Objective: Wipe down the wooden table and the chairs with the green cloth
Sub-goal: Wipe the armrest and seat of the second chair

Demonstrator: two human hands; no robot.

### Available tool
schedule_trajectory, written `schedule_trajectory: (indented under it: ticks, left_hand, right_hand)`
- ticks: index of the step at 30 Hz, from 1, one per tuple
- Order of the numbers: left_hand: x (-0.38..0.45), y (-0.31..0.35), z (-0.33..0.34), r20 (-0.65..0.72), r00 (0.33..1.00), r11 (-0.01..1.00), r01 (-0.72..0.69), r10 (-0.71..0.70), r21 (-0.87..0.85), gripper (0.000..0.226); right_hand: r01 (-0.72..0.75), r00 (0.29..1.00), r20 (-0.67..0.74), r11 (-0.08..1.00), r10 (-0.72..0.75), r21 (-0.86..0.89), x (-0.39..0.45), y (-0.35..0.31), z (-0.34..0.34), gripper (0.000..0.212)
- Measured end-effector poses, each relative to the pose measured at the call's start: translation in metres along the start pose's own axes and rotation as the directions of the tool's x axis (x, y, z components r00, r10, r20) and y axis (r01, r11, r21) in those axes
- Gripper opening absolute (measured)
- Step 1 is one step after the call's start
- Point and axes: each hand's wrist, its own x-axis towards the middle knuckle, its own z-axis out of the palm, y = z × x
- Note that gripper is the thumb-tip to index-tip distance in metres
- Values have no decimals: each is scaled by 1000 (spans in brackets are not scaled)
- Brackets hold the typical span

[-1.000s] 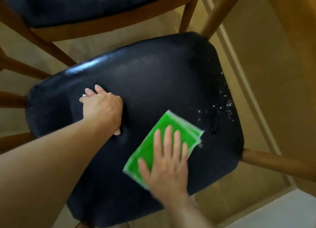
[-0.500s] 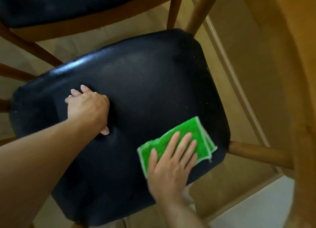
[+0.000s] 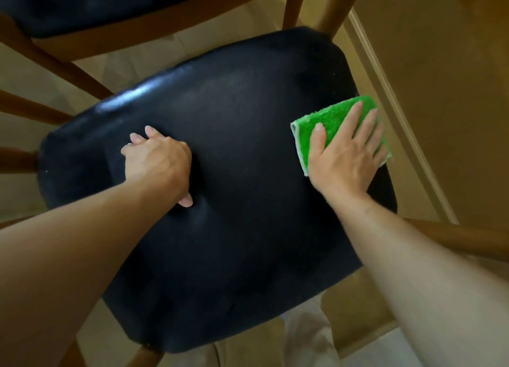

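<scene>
On the black chair seat point(image 3: 234, 151), right hand point(image 3: 344, 157) flat on green cloth point(image 3: 311, 129), left hand's point(image 3: 157, 160) grip loose.

Dim, warm light — a pale glare streak on the black seat point(image 3: 143, 94); soft focus, edges bowed.

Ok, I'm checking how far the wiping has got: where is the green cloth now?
In the head view the green cloth lies at the right edge of the black chair seat, flat under the right hand, overhanging toward the wall.
</scene>
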Motion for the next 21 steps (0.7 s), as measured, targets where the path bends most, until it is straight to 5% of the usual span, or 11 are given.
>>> schedule_trajectory:
  ticks: [3, 6, 10, 13, 16, 19, 21]
  left_hand:
    - [0, 0, 0, -9, 1000, 1000, -11, 11, 10, 115]
    - [-3, -1, -1, -11, 1000, 1000, -16, 16, 2, 113]
    - [-4, 1, -2, 2, 1000, 1000, 0, 0, -20, 116]
    - [-3, 2, -3, 5, 1000, 1000, -11, 11, -4, 113]
    - [-2, 1, -3, 28, 1000, 1000, -8, 8, -2, 113]
    - [-1, 1, -2, 32, 999, 1000, 0, 0, -11, 115]
    - [0, -1, 1, 25, 1000, 1000, -6, 7, -22, 115]
  right_hand:
    - [65, 998, 2, 998, -64, -25, -59, -10, 8, 75]
    - [240, 961, 150, 970, -231, -40, -155, -19, 20, 77]
    - [548, 797, 331, 836, -506, -41, -231, -21, 31, 85]
    - [696, 673, 334, 718, -660, 14, -203, -6, 26, 86]
    - [613, 776, 192, 790, -601, -8, -136, -2, 16, 81]
    - [308, 946, 113, 951, -304, -24, -63, -21, 4, 81]
    - [172, 981, 99, 985, -169, -18, -15, -31, -2, 82]
